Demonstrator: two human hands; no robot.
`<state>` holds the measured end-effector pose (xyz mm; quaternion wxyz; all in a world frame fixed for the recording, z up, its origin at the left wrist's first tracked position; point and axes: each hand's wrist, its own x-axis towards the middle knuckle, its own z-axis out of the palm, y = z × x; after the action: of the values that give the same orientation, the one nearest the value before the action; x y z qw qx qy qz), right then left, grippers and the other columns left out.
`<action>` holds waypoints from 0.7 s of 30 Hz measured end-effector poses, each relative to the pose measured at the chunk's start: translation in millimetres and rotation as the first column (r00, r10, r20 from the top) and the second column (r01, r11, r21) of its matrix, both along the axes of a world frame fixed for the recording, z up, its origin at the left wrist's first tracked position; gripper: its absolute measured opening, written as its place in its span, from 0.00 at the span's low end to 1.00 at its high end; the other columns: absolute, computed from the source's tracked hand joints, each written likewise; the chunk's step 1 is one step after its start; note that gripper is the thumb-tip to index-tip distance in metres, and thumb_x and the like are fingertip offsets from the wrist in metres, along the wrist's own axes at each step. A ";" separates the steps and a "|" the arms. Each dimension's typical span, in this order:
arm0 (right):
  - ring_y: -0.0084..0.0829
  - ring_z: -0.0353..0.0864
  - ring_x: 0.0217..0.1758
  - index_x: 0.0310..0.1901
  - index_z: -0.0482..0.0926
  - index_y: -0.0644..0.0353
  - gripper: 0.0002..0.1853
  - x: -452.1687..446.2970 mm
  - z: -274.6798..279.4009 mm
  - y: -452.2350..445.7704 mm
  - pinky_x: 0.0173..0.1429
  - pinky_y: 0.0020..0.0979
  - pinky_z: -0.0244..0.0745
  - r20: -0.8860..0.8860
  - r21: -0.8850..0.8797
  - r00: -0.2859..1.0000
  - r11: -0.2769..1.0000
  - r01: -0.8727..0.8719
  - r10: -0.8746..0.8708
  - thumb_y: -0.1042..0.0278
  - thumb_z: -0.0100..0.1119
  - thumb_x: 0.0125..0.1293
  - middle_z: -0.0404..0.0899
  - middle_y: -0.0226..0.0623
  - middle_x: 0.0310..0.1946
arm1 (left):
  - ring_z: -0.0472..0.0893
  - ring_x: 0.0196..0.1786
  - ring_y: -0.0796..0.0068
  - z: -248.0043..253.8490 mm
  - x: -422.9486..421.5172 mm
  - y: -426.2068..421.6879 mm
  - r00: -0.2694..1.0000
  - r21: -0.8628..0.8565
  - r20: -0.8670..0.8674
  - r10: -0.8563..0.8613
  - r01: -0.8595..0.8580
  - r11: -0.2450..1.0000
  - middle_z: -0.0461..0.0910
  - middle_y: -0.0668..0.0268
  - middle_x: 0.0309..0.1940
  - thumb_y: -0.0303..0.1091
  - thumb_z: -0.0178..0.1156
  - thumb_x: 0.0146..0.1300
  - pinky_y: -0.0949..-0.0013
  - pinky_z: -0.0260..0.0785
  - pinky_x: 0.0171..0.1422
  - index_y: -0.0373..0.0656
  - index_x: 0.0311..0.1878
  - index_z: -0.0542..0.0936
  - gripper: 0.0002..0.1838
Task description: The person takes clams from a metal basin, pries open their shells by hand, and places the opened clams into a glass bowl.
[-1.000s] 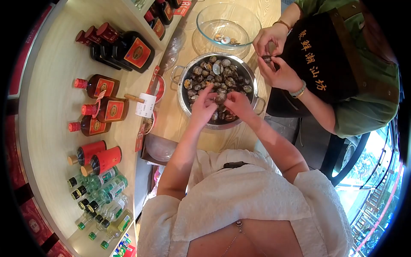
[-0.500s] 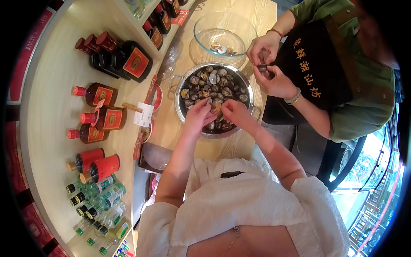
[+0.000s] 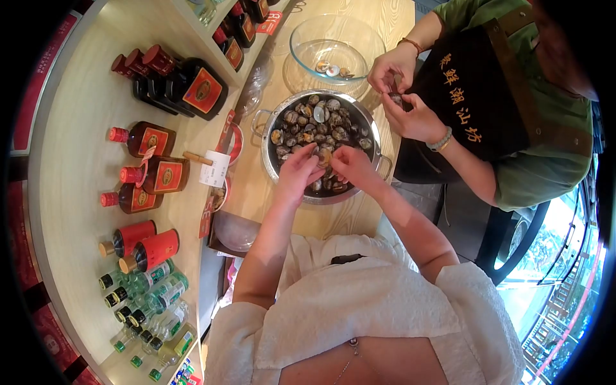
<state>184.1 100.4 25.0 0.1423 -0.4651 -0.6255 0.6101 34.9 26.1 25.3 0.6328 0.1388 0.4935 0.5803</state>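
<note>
Over the near part of a steel basin point(image 3: 269, 160), my left hand point(image 3: 298, 174) is closed with its fingertips on a clam point(image 3: 325, 158). My right hand point(image 3: 354, 169) pinches the same clam from the other side. An orange-tan patch shows on it between the fingers; how far its shell is parted I cannot make out. Below and around my hands the basin is full of dark, striped clams point(image 3: 333, 120), with a few pale or orange insides showing among them.
Beyond the basin stands a clear glass bowl point(image 3: 294, 58) with several opened clams point(image 3: 332, 69). At the right, a co-worker in a dark apron holds another clam point(image 3: 396, 98) in both hands point(image 3: 414, 119). Shelves point(image 3: 83, 212) of bottles point(image 3: 170, 176) line the left side.
My hands stay over the basin on the same clam, with only a slight shift of the fingers. The co-worker's hands have turned their clam a little.
</note>
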 end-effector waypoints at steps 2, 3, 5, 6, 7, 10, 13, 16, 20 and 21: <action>0.19 0.75 0.19 0.30 0.72 0.64 0.09 0.6 0.5 0.9 0.22 0.21 0.70 0.007 0.012 1.000 1.000 -0.008 0.008 0.65 0.53 0.60 0.75 0.31 0.18 | 0.78 0.38 0.74 -1.5 -1.0 -0.8 1.000 0.004 -0.007 -0.011 0.011 1.000 0.75 0.63 0.40 0.30 0.53 0.61 0.69 0.75 0.47 0.36 0.59 0.65 0.22; 0.20 0.75 0.19 0.29 0.72 0.64 0.09 1.2 4.7 0.7 0.23 0.22 0.71 0.032 0.026 0.999 0.999 -0.035 0.034 0.66 0.52 0.60 0.75 0.32 0.17 | 0.78 0.38 0.75 -3.5 -2.1 -1.9 0.999 0.003 -0.031 -0.041 0.042 0.999 0.75 0.64 0.40 0.30 0.53 0.61 0.70 0.75 0.47 0.37 0.58 0.65 0.22; 0.21 0.76 0.18 0.29 0.72 0.65 0.09 2.5 3.6 -0.1 0.23 0.23 0.71 0.057 0.037 0.997 0.997 -0.063 0.061 0.67 0.52 0.60 0.75 0.33 0.17 | 0.78 0.38 0.75 -6.4 -2.9 -3.6 0.996 -0.002 -0.054 -0.071 0.071 0.997 0.75 0.64 0.40 0.30 0.53 0.61 0.70 0.75 0.47 0.37 0.58 0.66 0.22; 0.23 0.76 0.18 0.29 0.72 0.64 0.09 2.7 -1.3 -0.2 0.24 0.24 0.71 0.118 0.187 0.990 0.977 -0.099 0.078 0.67 0.51 0.61 0.75 0.34 0.17 | 0.78 0.39 0.74 -6.0 -3.2 -3.7 0.997 -0.008 -0.029 -0.076 0.076 0.997 0.76 0.64 0.40 0.30 0.53 0.61 0.69 0.75 0.47 0.37 0.58 0.66 0.21; 0.24 0.76 0.18 0.28 0.72 0.64 0.09 2.7 -5.1 -0.4 0.24 0.25 0.71 0.181 0.330 0.980 0.933 -0.142 0.085 0.67 0.51 0.61 0.75 0.35 0.17 | 0.79 0.39 0.73 -5.0 -3.5 -3.5 0.997 -0.013 -0.005 -0.082 0.082 0.997 0.76 0.64 0.40 0.30 0.53 0.61 0.68 0.75 0.48 0.37 0.58 0.66 0.21; 0.28 0.77 0.18 0.30 0.72 0.63 0.07 2.5 -8.6 -3.7 0.26 0.28 0.71 0.121 0.453 0.992 0.890 -0.041 -0.016 0.68 0.51 0.60 0.75 0.37 0.17 | 0.79 0.39 0.70 0.8 -3.5 -1.9 0.986 -0.038 0.161 -0.033 0.039 0.999 0.76 0.63 0.41 0.29 0.52 0.61 0.64 0.74 0.50 0.38 0.57 0.67 0.20; 0.29 0.77 0.19 0.30 0.72 0.62 0.06 1.9 0.3 -8.1 0.26 0.29 0.71 -0.038 0.172 0.993 0.979 0.114 -0.109 0.69 0.51 0.60 0.75 0.38 0.17 | 0.79 0.40 0.68 -2.8 -4.1 -1.3 0.965 -0.016 0.261 -0.011 0.016 1.000 0.76 0.62 0.43 0.29 0.52 0.62 0.61 0.73 0.52 0.38 0.56 0.67 0.19; 0.27 0.77 0.21 0.30 0.72 0.63 0.06 6.5 -12.5 -8.0 0.26 0.28 0.71 -0.030 0.194 0.990 0.971 0.141 -0.138 0.69 0.52 0.60 0.75 0.37 0.18 | 0.79 0.42 0.64 -7.7 -4.6 0.2 0.964 -0.005 0.267 -0.005 0.007 1.000 0.76 0.58 0.44 0.29 0.53 0.61 0.64 0.74 0.49 0.37 0.58 0.66 0.21; 0.23 0.76 0.21 0.30 0.73 0.63 0.07 14.7 -24.1 -5.9 0.25 0.25 0.71 -0.047 0.370 0.991 0.919 0.134 -0.125 0.69 0.52 0.60 0.76 0.34 0.19 | 0.79 0.41 0.65 -9.4 -3.7 0.4 0.975 -0.012 0.223 -0.008 0.010 1.000 0.76 0.59 0.44 0.30 0.53 0.61 0.65 0.74 0.48 0.37 0.58 0.66 0.21; 0.23 0.76 0.21 0.31 0.73 0.64 0.07 13.2 -10.3 -7.3 0.26 0.25 0.71 -0.067 0.247 0.990 0.960 0.135 -0.122 0.69 0.52 0.60 0.76 0.34 0.20 | 0.79 0.41 0.66 -8.0 -2.8 0.2 0.985 -0.013 0.172 -0.010 0.012 1.000 0.76 0.60 0.44 0.30 0.53 0.61 0.66 0.74 0.48 0.37 0.58 0.66 0.21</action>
<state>197.3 93.1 14.8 0.2552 -0.4671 -0.6623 0.5273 32.1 26.4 17.3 0.6770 0.0867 0.4404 0.5834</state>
